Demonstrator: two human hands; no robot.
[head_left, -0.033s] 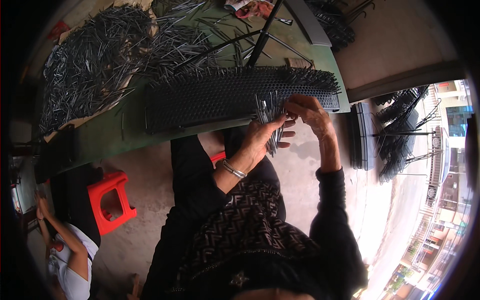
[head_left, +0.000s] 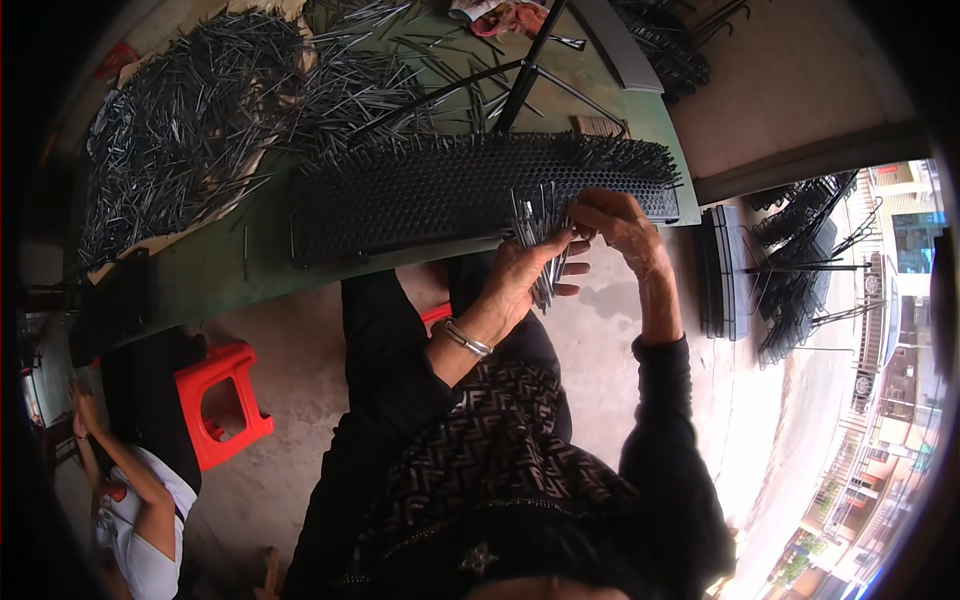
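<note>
Dark sticks (head_left: 530,222) in left hand (head_left: 518,270), near letter-patterned garment (head_left: 500,435)

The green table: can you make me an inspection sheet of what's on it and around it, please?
Surface: green table, partly covered.
Job's things: bundle of thin dark strips; black honeycomb-patterned panel.
Clutter: heap of loose dark strips; black stand; crumpled red-and-white item, unclear what.
Hands: left hand holds the bundle; right hand has its fingers close beside it, grip unclear.
Cables: nothing seen.
Surroundings: red stool; another person in white; dark panels at right.
</note>
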